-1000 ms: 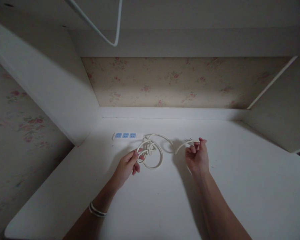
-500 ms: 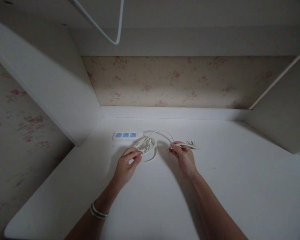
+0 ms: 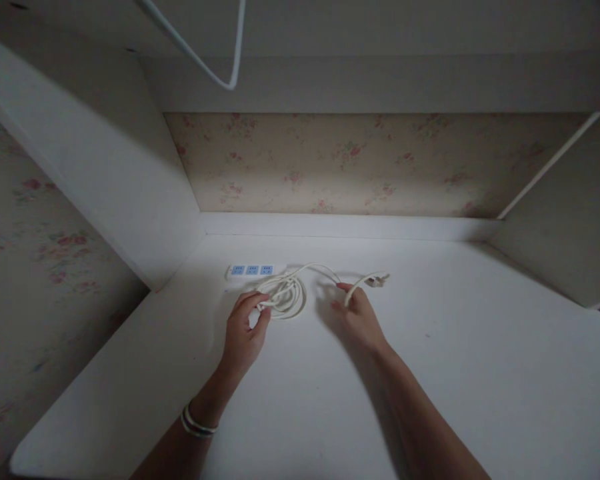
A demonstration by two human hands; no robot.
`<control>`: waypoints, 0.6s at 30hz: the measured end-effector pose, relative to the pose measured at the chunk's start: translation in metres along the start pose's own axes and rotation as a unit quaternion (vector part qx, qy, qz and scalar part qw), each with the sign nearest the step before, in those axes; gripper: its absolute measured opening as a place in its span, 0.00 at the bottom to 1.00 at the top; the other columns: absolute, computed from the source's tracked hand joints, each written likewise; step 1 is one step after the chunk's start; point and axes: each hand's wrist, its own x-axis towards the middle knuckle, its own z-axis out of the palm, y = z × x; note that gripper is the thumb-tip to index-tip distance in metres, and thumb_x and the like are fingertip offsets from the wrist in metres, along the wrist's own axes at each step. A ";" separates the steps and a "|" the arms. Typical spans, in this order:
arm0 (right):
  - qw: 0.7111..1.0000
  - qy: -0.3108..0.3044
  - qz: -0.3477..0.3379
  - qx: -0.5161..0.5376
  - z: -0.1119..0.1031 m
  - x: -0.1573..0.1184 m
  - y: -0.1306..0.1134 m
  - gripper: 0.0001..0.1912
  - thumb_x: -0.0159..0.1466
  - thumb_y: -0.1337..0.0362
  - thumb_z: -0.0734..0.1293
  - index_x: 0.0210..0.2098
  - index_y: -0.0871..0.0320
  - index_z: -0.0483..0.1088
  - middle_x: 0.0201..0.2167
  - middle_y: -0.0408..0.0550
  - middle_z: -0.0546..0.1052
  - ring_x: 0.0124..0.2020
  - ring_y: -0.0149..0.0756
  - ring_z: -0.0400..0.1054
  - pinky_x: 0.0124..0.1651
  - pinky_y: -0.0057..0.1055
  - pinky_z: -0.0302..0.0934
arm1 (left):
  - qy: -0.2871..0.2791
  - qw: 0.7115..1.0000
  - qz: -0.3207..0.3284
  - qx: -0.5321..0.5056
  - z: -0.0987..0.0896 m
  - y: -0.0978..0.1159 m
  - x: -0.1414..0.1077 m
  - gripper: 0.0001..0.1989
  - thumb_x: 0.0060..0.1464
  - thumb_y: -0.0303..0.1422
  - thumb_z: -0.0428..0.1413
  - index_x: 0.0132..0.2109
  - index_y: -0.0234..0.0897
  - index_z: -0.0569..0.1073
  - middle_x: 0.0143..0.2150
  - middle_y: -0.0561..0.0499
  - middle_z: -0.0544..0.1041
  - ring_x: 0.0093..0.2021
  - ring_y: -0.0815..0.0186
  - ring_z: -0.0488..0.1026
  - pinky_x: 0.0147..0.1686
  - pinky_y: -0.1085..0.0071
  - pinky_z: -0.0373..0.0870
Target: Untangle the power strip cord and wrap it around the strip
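A white power strip (image 3: 253, 271) with blue socket faces lies toward the back of the white desk. Its white cable is gathered in a loose coil (image 3: 293, 303) just in front of it. My left hand (image 3: 245, 327) pinches the coil's left side between thumb and fingers. From the coil a stretch of cable arches over to my right hand (image 3: 360, 317), whose fingers are closed on it; the thumb side is blurred. Beyond that hand the cable bends right to the plug (image 3: 377, 281), which is near the desk surface.
The white desk (image 3: 290, 413) has a raised strip (image 3: 350, 225) along its back, below floral wallpaper (image 3: 330, 163). White side panels (image 3: 110, 147) rise at left and right. A pale bent rod or cord (image 3: 233, 73) hangs at the top.
My left hand has shifted slightly left with the coil, which now lies wider and flatter. My right hand has turned and moved slightly left, and the plug has dropped nearer the desk.
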 end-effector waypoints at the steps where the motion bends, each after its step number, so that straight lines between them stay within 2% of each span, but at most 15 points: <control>1: 0.999 0.015 -0.019 -0.027 -0.003 0.001 0.002 0.15 0.47 0.62 0.74 0.35 0.56 0.76 0.37 0.47 0.74 0.40 0.38 0.67 0.40 0.33 0.61 | 0.010 1.000 0.010 0.008 0.001 -0.003 0.000 0.08 0.53 0.30 0.56 0.42 0.40 0.75 0.44 0.48 0.70 0.47 0.61 0.70 0.52 0.64 0.66; 3: 0.995 0.046 -0.023 -0.083 -0.010 0.005 0.005 0.11 0.52 0.57 0.71 0.31 0.58 0.76 0.31 0.48 0.74 0.35 0.38 0.67 0.37 0.33 0.60 | 0.035 0.999 0.017 -0.001 0.002 -0.011 0.000 0.10 0.53 0.30 0.57 0.44 0.40 0.75 0.49 0.46 0.67 0.49 0.61 0.70 0.52 0.63 0.67; 7: 0.977 0.130 0.101 -0.138 -0.022 0.011 0.004 0.20 0.57 0.47 0.66 0.32 0.58 0.75 0.22 0.46 0.73 0.24 0.39 0.67 0.28 0.33 0.59 | 0.072 0.991 -0.032 -0.109 0.006 -0.021 0.001 0.20 0.52 0.32 0.59 0.52 0.40 0.68 0.58 0.42 0.62 0.52 0.60 0.71 0.52 0.64 0.70; 9: 0.972 0.160 0.159 -0.063 -0.023 0.014 0.003 0.20 0.56 0.45 0.66 0.32 0.58 0.73 0.22 0.46 0.74 0.21 0.38 0.68 0.25 0.33 0.61 | 0.057 0.982 -0.093 -0.155 0.005 -0.021 0.002 0.24 0.52 0.34 0.60 0.56 0.40 0.65 0.57 0.42 0.66 0.53 0.59 0.71 0.52 0.64 0.70; 11: 0.964 0.185 0.178 0.068 -0.021 0.016 0.001 0.18 0.56 0.48 0.69 0.31 0.57 0.71 0.25 0.45 0.75 0.22 0.36 0.71 0.27 0.32 0.65 | 0.037 0.972 -0.155 -0.173 0.004 -0.018 0.003 0.25 0.52 0.36 0.60 0.57 0.39 0.65 0.54 0.42 0.72 0.53 0.59 0.72 0.52 0.65 0.70; 14: 0.933 0.219 0.167 0.233 -0.017 0.019 0.001 0.14 0.52 0.55 0.74 0.29 0.57 0.69 0.31 0.44 0.76 0.30 0.34 0.74 0.36 0.27 0.70 | 0.029 0.962 -0.198 -0.184 0.001 -0.013 0.005 0.26 0.50 0.38 0.62 0.55 0.38 0.68 0.55 0.43 0.73 0.54 0.57 0.72 0.53 0.65 0.69; 18: 0.919 0.212 0.139 0.302 -0.018 0.022 0.004 0.16 0.48 0.60 0.77 0.26 0.58 0.67 0.26 0.41 0.74 0.34 0.32 0.74 0.39 0.23 0.70 | 0.013 0.952 -0.228 -0.202 -0.002 -0.011 0.008 0.26 0.49 0.38 0.63 0.55 0.36 0.69 0.54 0.42 0.74 0.54 0.57 0.72 0.54 0.63 0.67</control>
